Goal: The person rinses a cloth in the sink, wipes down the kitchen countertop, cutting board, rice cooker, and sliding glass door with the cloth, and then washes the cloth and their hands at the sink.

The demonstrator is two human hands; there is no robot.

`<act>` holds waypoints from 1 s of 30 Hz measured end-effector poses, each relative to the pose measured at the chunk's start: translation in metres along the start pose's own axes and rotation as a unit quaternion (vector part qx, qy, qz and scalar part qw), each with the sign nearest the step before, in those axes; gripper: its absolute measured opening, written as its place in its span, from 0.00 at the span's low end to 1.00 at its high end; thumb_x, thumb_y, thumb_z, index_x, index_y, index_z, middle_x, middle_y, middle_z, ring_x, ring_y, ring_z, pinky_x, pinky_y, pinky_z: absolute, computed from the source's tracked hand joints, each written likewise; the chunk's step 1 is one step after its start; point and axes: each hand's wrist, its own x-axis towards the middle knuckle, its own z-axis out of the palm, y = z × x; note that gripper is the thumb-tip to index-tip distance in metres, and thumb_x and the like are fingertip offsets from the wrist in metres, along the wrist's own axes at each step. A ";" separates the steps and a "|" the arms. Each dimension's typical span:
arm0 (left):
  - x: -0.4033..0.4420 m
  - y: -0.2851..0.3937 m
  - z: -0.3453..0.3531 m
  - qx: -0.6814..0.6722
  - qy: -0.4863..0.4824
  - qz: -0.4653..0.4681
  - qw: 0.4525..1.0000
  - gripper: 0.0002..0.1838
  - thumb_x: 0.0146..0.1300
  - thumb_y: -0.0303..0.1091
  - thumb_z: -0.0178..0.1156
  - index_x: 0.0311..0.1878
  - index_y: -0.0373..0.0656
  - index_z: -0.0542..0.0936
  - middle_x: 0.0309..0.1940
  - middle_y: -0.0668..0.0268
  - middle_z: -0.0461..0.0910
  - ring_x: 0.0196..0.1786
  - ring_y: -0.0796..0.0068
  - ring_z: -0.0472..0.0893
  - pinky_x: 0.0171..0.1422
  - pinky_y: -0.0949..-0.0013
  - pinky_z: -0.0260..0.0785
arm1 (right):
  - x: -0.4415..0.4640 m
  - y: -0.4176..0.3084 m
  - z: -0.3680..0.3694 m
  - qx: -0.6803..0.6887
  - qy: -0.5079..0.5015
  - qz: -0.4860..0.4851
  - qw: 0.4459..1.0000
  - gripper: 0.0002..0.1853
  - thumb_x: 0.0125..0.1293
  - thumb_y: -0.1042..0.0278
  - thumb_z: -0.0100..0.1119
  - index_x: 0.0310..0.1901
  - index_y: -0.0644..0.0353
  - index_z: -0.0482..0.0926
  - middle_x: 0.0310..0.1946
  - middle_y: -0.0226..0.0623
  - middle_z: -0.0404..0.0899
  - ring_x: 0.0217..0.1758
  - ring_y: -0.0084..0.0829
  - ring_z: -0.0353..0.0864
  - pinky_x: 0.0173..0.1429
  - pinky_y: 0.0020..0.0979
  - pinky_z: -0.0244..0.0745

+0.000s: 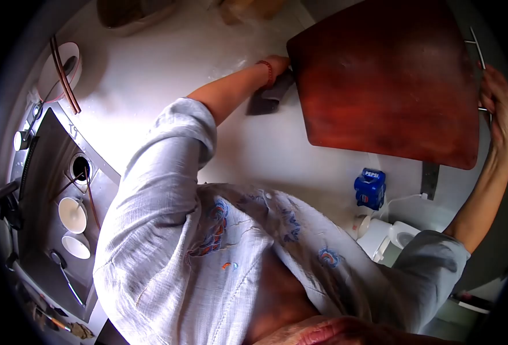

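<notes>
A large reddish-brown wooden cutting board (386, 86) with a metal handle (479, 49) on its right side fills the upper right, partly covering the counter. My right hand (498, 103) curls around that handle. Against the board's left edge is my left hand (276, 64), with a red bracelet at the wrist; its fingers are mostly hidden at the edge. Just below this hand lies a dark grey flat item (266, 100), whose kind I cannot make out.
At left, the metal sink (41, 253) holds white bowls (73, 215), chopsticks and a spoon (64, 270). A bowl (70, 63) with chopsticks (62, 75) across it stands on the counter (167, 63) above. Below the board is a blue Pepsi pack (370, 188), near white items (375, 237).
</notes>
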 end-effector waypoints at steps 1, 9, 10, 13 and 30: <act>-0.006 0.007 0.005 -0.002 0.002 0.004 1.000 0.19 0.59 0.40 0.53 0.48 0.36 0.77 0.43 0.59 0.78 0.40 0.67 0.78 0.43 0.66 0.69 | 0.007 0.004 -0.001 -0.001 -0.001 -0.005 1.000 0.16 0.66 0.69 0.49 0.53 0.68 0.71 0.17 0.19 0.57 0.13 0.11 0.49 0.20 0.15 0.47; -0.101 0.006 0.005 0.245 0.091 0.344 0.902 0.34 0.57 0.41 0.55 0.62 0.27 0.62 0.46 0.48 0.76 0.48 0.61 0.77 0.53 0.66 0.67 | 0.045 0.040 -0.002 -0.002 0.044 -0.007 0.999 0.18 0.64 0.67 0.52 0.52 0.69 0.72 0.17 0.18 0.56 0.15 0.11 0.49 0.20 0.17 0.44; -0.103 0.008 -0.004 0.248 0.089 0.338 0.904 0.34 0.57 0.41 0.55 0.62 0.27 0.62 0.46 0.48 0.76 0.48 0.61 0.77 0.53 0.66 0.67 | 0.053 0.044 -0.004 -0.001 0.033 -0.021 0.999 0.18 0.65 0.65 0.52 0.52 0.68 0.72 0.17 0.18 0.55 0.15 0.11 0.49 0.21 0.17 0.44; -0.091 0.012 -0.023 0.190 0.122 0.272 0.935 0.27 0.55 0.41 0.56 0.50 0.25 0.70 0.43 0.41 0.76 0.47 0.49 0.76 0.53 0.61 0.66 | 0.067 0.044 0.000 -0.030 0.008 -0.039 0.999 0.21 0.65 0.63 0.51 0.55 0.68 0.70 0.18 0.18 0.55 0.16 0.12 0.49 0.25 0.16 0.46; -0.003 0.019 -0.010 0.188 0.105 0.182 0.959 0.28 0.58 0.37 0.54 0.59 0.32 0.65 0.44 0.54 0.76 0.46 0.63 0.76 0.50 0.65 0.69 | 0.206 0.077 0.015 -0.138 0.088 -0.098 0.982 0.21 0.67 0.60 0.49 0.59 0.60 0.70 0.44 0.30 0.74 0.45 0.21 0.71 0.50 0.24 0.64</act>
